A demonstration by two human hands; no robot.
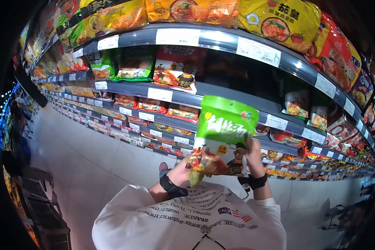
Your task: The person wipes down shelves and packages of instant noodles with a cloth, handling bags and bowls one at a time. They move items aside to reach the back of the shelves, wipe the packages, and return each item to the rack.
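Observation:
A green-and-white hulatang soup packet (pixel 226 127) is held up in front of my chest, its printed face toward me and slightly tilted. My right hand (pixel 254 158) grips its right edge, with the thumb on the front. At the lower left corner, my left hand (pixel 181 171) holds the packet from below and behind, most of its fingers hidden. A yellow-green tip (pixel 195 179) sticks out under the packet's bottom edge beside my left hand. Both wrists wear black straps.
Curved store shelves (pixel 137 88) stand in front, stocked with food packets and lined with price tags. A red-and-white packet (pixel 175 68) sits on the shelf behind. Yellow noodle packs (pixel 279 25) fill the upper shelf. Pale floor tiles (pixel 96 154) run along the aisle.

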